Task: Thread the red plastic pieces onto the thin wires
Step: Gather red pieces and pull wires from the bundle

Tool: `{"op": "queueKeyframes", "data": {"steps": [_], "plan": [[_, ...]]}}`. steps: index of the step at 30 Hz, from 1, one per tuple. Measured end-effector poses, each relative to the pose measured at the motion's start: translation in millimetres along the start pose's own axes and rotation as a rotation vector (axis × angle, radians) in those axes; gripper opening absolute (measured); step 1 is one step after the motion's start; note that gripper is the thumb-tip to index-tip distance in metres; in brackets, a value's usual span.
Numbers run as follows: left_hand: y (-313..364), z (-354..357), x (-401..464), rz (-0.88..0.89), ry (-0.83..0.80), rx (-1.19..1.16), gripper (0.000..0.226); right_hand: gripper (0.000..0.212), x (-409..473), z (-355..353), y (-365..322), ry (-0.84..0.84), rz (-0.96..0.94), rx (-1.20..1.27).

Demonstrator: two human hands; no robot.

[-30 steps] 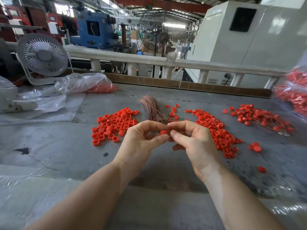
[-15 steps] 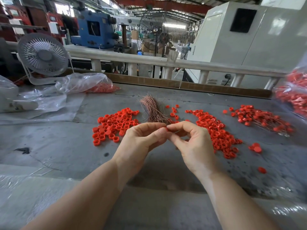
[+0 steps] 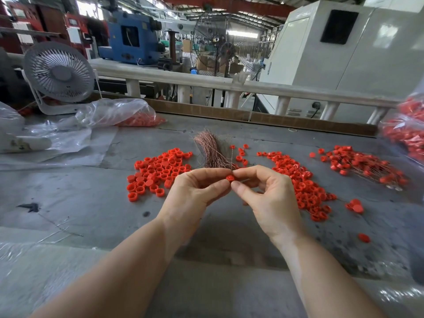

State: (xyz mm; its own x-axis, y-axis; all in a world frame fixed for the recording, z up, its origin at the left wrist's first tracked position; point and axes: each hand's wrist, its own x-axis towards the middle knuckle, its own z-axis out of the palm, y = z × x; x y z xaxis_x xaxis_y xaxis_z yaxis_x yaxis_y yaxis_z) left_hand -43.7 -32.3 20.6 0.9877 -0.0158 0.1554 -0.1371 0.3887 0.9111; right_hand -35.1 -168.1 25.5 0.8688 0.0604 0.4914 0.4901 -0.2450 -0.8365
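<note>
My left hand (image 3: 195,193) and my right hand (image 3: 268,196) meet fingertip to fingertip above the grey table, both pinching one small red plastic piece (image 3: 230,178). A thin wire (image 3: 245,180) runs from it under my right fingers. Just behind the hands lies a bundle of thin copper wires (image 3: 212,149). A pile of red caps (image 3: 158,171) lies to the left. A second pile of red pieces (image 3: 302,184) lies to the right. At the far right sits a heap of red pieces on wires (image 3: 364,166).
A white desk fan (image 3: 58,74) and clear plastic bags (image 3: 110,115) holding red pieces lie at the back left. Another bag of red parts (image 3: 406,134) sits at the right edge. Stray red caps (image 3: 355,206) lie near my right hand. A white railing (image 3: 206,82) borders the table's back.
The hands have stayed together at the table's middle. My fingers shifted slightly, and the red piece now shows between the fingertips after being mostly covered half a second ago.
</note>
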Motion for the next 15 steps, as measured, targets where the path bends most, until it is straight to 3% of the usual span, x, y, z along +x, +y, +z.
{"op": "queueKeyframes", "data": {"steps": [15], "plan": [[-1.1, -0.6, -0.3, 0.032, -0.022, -0.008, 0.018, 0.026, -0.1, 0.9, -1.4, -0.022, 0.004, 0.085]]}}
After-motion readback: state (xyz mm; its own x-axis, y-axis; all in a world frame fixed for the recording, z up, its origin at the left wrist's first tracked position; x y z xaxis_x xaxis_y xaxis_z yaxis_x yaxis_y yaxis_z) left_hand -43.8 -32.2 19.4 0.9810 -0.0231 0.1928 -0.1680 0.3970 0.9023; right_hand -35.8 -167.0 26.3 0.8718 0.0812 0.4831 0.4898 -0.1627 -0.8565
